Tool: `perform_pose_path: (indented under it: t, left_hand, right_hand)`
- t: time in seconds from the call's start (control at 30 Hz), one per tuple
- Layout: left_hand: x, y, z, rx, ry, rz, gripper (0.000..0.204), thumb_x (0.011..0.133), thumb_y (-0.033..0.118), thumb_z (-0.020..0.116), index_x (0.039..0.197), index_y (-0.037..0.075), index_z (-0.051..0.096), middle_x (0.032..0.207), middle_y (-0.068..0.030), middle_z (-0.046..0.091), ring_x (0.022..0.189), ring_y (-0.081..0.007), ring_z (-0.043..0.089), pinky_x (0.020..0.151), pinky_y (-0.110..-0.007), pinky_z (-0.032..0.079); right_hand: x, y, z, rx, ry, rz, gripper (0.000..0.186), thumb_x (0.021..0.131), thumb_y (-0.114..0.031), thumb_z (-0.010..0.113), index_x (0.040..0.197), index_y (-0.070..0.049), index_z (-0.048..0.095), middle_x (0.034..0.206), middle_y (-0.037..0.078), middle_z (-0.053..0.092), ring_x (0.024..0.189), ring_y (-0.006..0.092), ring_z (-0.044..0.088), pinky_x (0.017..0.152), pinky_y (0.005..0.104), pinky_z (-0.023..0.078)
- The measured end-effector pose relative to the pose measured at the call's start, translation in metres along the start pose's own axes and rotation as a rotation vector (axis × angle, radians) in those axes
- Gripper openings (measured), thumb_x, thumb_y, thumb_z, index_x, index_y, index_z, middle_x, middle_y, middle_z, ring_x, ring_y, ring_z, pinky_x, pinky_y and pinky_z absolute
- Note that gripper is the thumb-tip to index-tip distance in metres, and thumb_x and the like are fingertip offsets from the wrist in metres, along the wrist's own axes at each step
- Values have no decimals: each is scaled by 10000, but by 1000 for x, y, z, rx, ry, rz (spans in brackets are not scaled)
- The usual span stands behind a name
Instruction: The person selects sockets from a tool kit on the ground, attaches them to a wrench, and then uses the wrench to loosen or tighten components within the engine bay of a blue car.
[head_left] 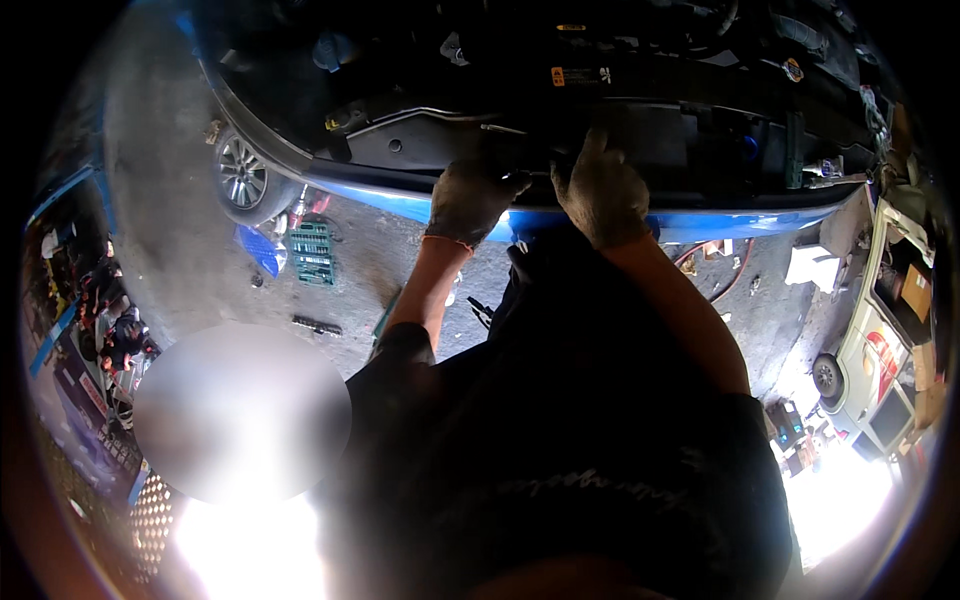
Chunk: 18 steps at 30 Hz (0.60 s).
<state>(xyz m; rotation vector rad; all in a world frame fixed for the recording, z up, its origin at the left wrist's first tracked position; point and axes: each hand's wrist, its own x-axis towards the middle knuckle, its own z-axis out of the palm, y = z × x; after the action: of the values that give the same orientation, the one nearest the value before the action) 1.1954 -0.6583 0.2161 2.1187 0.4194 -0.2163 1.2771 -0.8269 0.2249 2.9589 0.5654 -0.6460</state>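
Head view shows my gloved left hand (468,200) and right hand (603,188) pressed side by side on the blue car's front panel (520,150), grip unclear, so I should push evenly, socket set (313,252) lying off left.

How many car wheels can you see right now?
2. One alloy wheel sits at the blue car's corner, upper left. One wheel is on the white vehicle at the right edge. Others may be hidden behind the cars or in dark areas.

Green socket set (313,253), white vehicle (880,370)
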Motion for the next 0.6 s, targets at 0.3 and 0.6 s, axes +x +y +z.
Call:
perform_pose_path:
  t: [0.3,0.6]
  left_hand:
    - [1,-9,4,447,-167,198,214,944,233,698,1093,81,713,1077,-152,700,988,-316,699,776,-415,615]
    - [22,-30,-10,186,-93,441,220,971,188,631,1146,66,686,922,-127,731,788,-271,702,729,-368,591]
  right_hand:
    - [-9,15,31,72,183,-61,792,875,-392,798,1462,-80,365,953,237,698,674,362,746,566,446,637]
    - [-4,22,37,57,189,43,468,953,-244,703,1300,-20,483,934,238,701,663,333,746,546,377,649]
